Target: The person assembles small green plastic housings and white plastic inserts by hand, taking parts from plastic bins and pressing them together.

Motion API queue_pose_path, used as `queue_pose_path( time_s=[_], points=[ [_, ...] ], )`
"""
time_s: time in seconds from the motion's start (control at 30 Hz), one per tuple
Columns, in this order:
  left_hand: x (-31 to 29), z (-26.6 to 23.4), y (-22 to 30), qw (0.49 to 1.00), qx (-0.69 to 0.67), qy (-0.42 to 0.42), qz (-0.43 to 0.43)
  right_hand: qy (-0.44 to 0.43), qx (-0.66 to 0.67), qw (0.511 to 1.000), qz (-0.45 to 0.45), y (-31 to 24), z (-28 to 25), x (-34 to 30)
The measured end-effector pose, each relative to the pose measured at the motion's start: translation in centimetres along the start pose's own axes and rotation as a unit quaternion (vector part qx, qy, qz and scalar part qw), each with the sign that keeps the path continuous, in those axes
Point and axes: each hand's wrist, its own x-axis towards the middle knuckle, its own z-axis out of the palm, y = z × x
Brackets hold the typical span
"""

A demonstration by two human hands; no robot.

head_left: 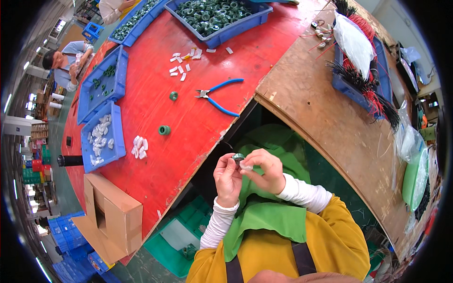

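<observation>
Counts: one green ring in the hands; two loose rings on the red bench; one pair of blue-handled pliers, jaws apart, by the near edge close to the corner where the wooden bench met it. Four blue trays stood along the far and left edges; a fifth blue tray, with wire bundles, sat on the wooden bench. One cardboard box occupied the near left corner.

The held ring was off the near edge, in front of the green apron. It looked round, dark green and glossy, with a paler glint.

Left hand: grip pinching the ring between thumb and forefinger. Right hand: thumb and fingertips closed on a small white piece, right against the ring.

Fingers hid much of the ring and part of the white piece; whether the two were joined could not be told. Rings in the far trays and white pieces in the pile overlapped too much for counting. The upper border cut off both far trays.
</observation>
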Motion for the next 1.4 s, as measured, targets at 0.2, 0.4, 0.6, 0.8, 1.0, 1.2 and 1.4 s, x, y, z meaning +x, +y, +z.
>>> queue_pose_path(
  time_s=[0.2, 0.4, 0.6, 0.8, 1.0, 1.2, 1.4],
  points=[
    [-0.4, 1.1, 0.0, 0.998, 0.047, -0.035, 0.027, -0.013, 0.005, 0.999, 0.034, 0.2, -1.7, 3.0],
    [-0.5, 0.6, 0.5, 0.992, 0.015, -0.123, 0.011, -0.059, 0.004, 0.997, 0.054, 1.0, -1.7, 3.7],
    [0.5, -0.6, 0.0, 0.995, -0.036, -0.088, -0.033, -0.09, 0.01, 0.988, 0.127, 2.2, -0.6, 2.8],
    [1.1, -1.5, -0.8, 0.998, -0.031, -0.057, -0.018, -0.002, 0.016, 0.993, 0.12, 2.0, 0.9, 2.3],
    [0.7, 1.1, -0.1, 1.0, -0.003, -0.009, -0.013, 0.034, 0.0, 0.994, 0.104, 2.5, 2.2, 2.1],
    [1.1, -0.7, 0.6, 0.999, 0.027, -0.009, 0.021, 0.007, 0.018, 0.999, 0.037, 2.2, 2.6, 2.7],
    [1.2, -1.1, 4.4, 0.967, 0.204, 0.007, 0.154, -0.18, 0.014, 0.983, -0.017, 1.5, 1.8, 5.9]
  ],
)
